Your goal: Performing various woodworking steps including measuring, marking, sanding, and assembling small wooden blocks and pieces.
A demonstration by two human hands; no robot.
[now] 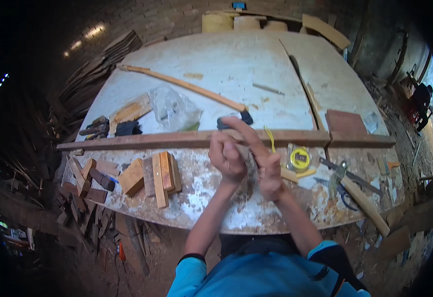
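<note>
My left hand (228, 159) is raised over the near part of the worktable (201, 208), its fingers curled into a fist. What it grips, if anything, is hidden. Close on its right is my right hand (265, 166), a long finger stretched up and leftward over the left fist and the others partly bent. I make out nothing held in it. Behind both hands a long wooden beam (177, 140) lies across the table. A yellow tape measure (299, 158) and a yellow pencil-like stick (305, 173) lie right of my right hand.
Wood blocks (162, 175) lie at left. A wooden-handled tool (365, 205) and a dark metal strip (352, 176) are at right. Beyond the beam lie a clear plastic bag (172, 106), a long wooden stick (187, 85) and a reddish board (345, 123). Scrap wood (83, 213) litters the floor.
</note>
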